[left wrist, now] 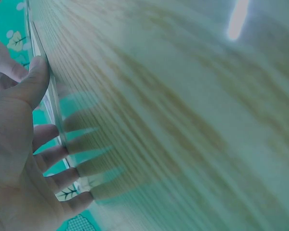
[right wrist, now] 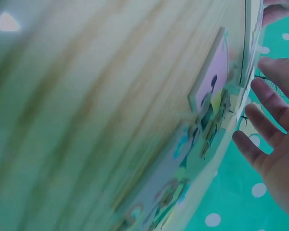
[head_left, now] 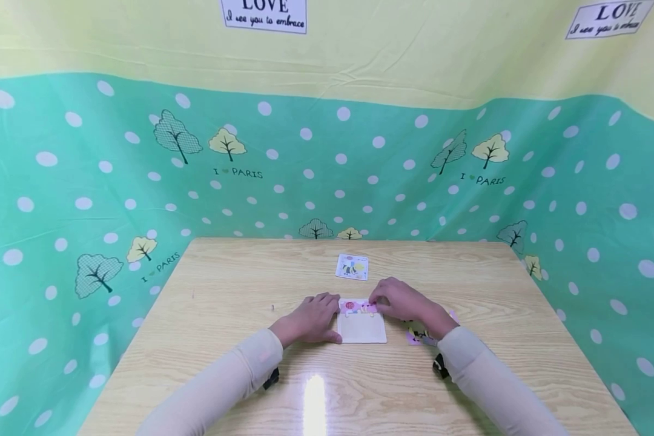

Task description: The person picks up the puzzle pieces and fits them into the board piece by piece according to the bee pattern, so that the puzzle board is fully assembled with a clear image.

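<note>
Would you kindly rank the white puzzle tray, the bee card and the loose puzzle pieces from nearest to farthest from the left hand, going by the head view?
1. White puzzle tray: touching the left hand, on its right.
2. Bee card: beyond the tray's far side.
3. Loose puzzle pieces: off past the tray's right side.

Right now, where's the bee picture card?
Head view, just right of centre: the bee picture card lies flat on the table, beyond the white tray.
</note>
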{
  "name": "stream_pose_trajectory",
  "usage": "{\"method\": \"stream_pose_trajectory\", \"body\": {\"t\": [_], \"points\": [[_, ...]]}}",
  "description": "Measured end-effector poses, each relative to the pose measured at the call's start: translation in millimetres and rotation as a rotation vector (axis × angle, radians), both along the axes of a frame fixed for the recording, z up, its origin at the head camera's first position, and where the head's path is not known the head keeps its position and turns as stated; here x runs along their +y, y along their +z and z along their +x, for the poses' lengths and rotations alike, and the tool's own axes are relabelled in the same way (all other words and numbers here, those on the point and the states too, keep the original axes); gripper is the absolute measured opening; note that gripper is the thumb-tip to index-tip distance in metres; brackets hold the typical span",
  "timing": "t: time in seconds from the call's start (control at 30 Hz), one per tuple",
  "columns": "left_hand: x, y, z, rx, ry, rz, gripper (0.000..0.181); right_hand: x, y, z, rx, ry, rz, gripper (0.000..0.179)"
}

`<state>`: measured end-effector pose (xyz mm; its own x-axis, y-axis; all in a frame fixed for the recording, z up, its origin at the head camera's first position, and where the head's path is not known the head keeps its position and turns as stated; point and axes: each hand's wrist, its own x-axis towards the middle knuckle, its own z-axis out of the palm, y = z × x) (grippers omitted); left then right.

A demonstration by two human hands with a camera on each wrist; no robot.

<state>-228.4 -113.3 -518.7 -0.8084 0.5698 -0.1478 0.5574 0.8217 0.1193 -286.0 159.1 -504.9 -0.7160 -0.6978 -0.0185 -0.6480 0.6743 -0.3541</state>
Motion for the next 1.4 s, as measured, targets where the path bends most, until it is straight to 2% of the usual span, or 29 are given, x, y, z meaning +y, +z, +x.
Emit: {"method": "stream_pose_trajectory", "body": {"t": [0.53,0.97,1.27,1.4], "points": [[-0.8,-1.4,0.4,0.018,-0.01,-0.016,0.077,31,4.1,6.5,-0.037,-0.068,0.002,0.024],[0.3,-0.9,-0.3,0.016,-0.013,-0.029,0.078,55,0.8,9.2,-0.017,-0.033,0.029,0.023],[-0.6,-2.1,-0.7,0.021,-0.017,-0.014,0.079,65,-1.4,16.3,-0.058,-0.091,0.031,0.028],[-0.8,-2.5,-1.1,0.019,-0.016,-0.012,0.078,67,-1.1,18.6,-0.068,-0.087,0.031,0.03]]}}
